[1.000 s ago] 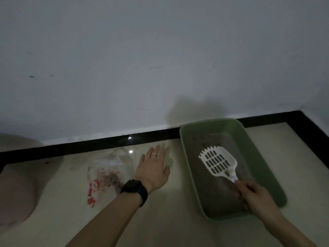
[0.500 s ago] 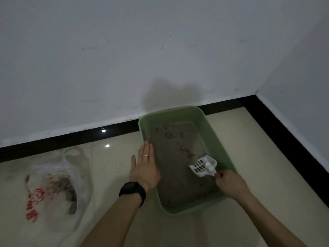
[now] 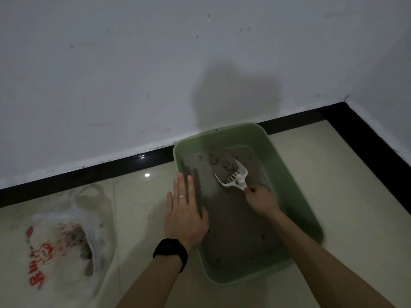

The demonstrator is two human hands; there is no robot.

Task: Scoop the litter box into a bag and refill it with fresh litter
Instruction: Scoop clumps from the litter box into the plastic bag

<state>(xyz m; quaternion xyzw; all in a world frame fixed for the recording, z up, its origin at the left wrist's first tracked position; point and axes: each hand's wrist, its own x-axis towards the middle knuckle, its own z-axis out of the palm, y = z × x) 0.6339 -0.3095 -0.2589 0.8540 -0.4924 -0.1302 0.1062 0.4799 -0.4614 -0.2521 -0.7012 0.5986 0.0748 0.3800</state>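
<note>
Green box (image 3: 287, 181) sits on the floor (image 3: 333, 196), far end against the wall. The right hand (image 3: 261, 200) is curled tight round the handle of the white scoop (image 3: 233, 177), whose head is tipped into the clumps in the far half of the box. Grey litter (image 3: 231, 230) covers the box bottom. The left hand (image 3: 184, 215) lies flat, fingers straight, on the box's left rim. The bag (image 3: 55, 241) lies well left of the box, mouth open, with dark clumps inside.

The bag (image 3: 60, 243) lies left of the litter box (image 3: 298, 196), which stands against the wall (image 3: 133, 74).
</note>
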